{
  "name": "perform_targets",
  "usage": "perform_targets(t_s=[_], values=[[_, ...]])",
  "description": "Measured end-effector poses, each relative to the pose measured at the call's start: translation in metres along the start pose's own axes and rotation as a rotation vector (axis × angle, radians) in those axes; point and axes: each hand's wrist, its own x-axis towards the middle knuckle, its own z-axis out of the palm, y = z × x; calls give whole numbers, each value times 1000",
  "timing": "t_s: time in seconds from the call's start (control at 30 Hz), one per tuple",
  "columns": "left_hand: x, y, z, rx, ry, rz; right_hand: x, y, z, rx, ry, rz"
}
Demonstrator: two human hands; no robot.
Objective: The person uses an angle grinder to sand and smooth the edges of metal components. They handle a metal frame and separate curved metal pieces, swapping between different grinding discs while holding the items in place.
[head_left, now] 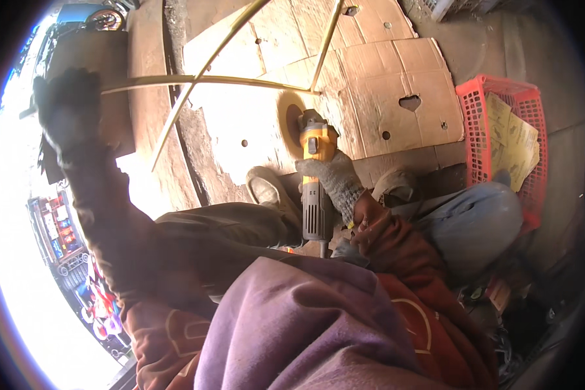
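My right hand [335, 179], in a grey knitted glove, is wrapped round the body of a yellow and grey angle grinder [318, 146]. The grinder's disc [290, 122] looks smeared, just below a long thin yellowish metal bar [240, 80]; whether they touch I cannot tell. Far to the left, my gloved left hand [70, 107] is closed around that bar, dark against the glare, with the bar's end poking out beyond it. A second bar [208, 64] crosses it diagonally. A third bar [326, 45] meets it near its right end; I cannot tell if they are joined.
Flattened cardboard [396, 97] with holes covers the floor ahead. A red plastic basket [471, 136] holding a yellowish paper packet [510, 140] stands at the right. My shoes [266, 185] rest at the cardboard's near edge. Strong glare fills the left side, where a wheel [105, 20] shows at the top.
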Motion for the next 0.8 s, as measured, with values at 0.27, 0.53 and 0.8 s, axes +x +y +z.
perform_targets(t_s=[0.27,0.53,0.8], values=[[-10,18,-25,991,-269,211,5,5,-2,0,43,0],[-2,52,-30,1461,-393,252,17,14,-6,57,-43,-143],[10,82,-28,1685,-721,149,25,10,-4,52,-8,-168]])
